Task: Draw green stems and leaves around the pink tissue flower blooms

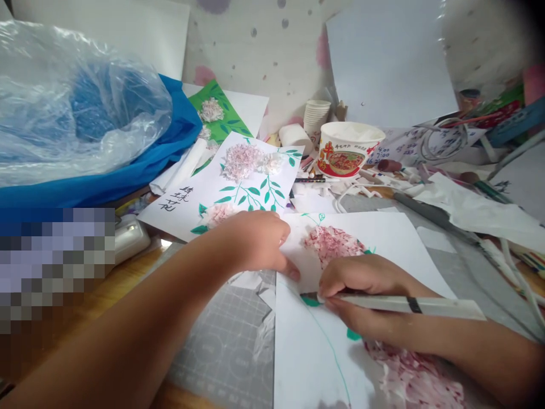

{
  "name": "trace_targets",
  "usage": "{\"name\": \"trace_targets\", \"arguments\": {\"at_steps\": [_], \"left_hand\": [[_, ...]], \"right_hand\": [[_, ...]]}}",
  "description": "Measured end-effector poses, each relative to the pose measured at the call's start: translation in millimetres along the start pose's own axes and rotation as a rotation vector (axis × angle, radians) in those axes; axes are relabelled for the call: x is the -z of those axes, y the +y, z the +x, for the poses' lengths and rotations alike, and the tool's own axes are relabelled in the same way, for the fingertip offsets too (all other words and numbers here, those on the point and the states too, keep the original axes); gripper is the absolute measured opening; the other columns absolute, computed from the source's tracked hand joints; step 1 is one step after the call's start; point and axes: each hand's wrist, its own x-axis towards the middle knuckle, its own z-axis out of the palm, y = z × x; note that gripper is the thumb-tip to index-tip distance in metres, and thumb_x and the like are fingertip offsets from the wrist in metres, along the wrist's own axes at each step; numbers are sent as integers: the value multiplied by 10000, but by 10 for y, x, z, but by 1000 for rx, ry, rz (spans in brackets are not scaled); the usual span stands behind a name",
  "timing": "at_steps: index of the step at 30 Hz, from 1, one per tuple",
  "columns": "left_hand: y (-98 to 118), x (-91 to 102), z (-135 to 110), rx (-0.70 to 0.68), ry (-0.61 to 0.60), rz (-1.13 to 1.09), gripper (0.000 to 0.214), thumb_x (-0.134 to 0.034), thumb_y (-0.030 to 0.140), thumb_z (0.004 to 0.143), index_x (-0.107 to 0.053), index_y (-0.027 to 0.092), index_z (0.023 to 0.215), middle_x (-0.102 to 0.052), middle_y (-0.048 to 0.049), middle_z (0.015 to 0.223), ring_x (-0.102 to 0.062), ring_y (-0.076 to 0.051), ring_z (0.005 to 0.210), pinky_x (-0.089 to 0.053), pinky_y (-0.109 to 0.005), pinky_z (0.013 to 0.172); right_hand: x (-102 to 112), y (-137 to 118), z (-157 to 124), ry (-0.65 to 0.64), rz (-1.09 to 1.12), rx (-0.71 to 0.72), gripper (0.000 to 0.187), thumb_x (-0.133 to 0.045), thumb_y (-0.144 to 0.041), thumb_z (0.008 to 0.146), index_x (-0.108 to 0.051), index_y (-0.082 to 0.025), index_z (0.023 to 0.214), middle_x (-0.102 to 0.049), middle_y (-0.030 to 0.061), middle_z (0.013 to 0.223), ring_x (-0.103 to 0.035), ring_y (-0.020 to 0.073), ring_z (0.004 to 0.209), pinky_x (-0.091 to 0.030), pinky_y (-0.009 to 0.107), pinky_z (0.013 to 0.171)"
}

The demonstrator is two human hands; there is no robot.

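In the middle, my left hand [264, 241] has its thumb and curled fingers on a small piece of white paper [307, 271], holding it against a white sheet [306, 352]. My right hand [361, 284] is closed around a pen [443, 305] with a pale translucent barrel and a black band. The pen's tip is near a green painted leaf [313, 301]. A thin green stem line curves down the sheet. Pink textured flower clusters are on it, one [332, 244] above my right hand and another [417, 375] partly hidden below my right forearm.
Left behind the sheet lies a finished-looking flower picture [183, 213], with a green card [221, 113] beyond. An instant-noodle bowl [349, 150] and stacked paper cups [316, 113] stand at the back. Blue cloth and plastic [85, 113] bulge at left. A grey cutting mat [213, 341] lies beneath; clutter fills the right.
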Motion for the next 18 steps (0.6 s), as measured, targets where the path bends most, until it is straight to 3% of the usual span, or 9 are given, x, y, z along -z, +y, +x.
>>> {"name": "trace_targets", "arguments": {"at_steps": [9, 18], "left_hand": [[19, 12, -1, 13, -15, -2, 461, -513, 639, 505, -482, 197, 634, -466, -14, 764, -455, -173, 647, -330, -280, 506], [30, 17, 5, 22, -18, -12, 465, -530, 634, 500, -477, 194, 638, -472, -17, 761, -461, -180, 675, -342, -283, 539]], "right_hand": [[10, -44, 20, -17, 12, -73, 108, -469, -70, 718, -489, -160, 662, -526, 1, 657, -458, 88, 561, -357, 204, 518], [8, 7, 8, -24, 3, -49, 111, -474, -80, 712, -462, -168, 644, -487, -21, 620, -416, 75, 534, -336, 193, 502]]}}
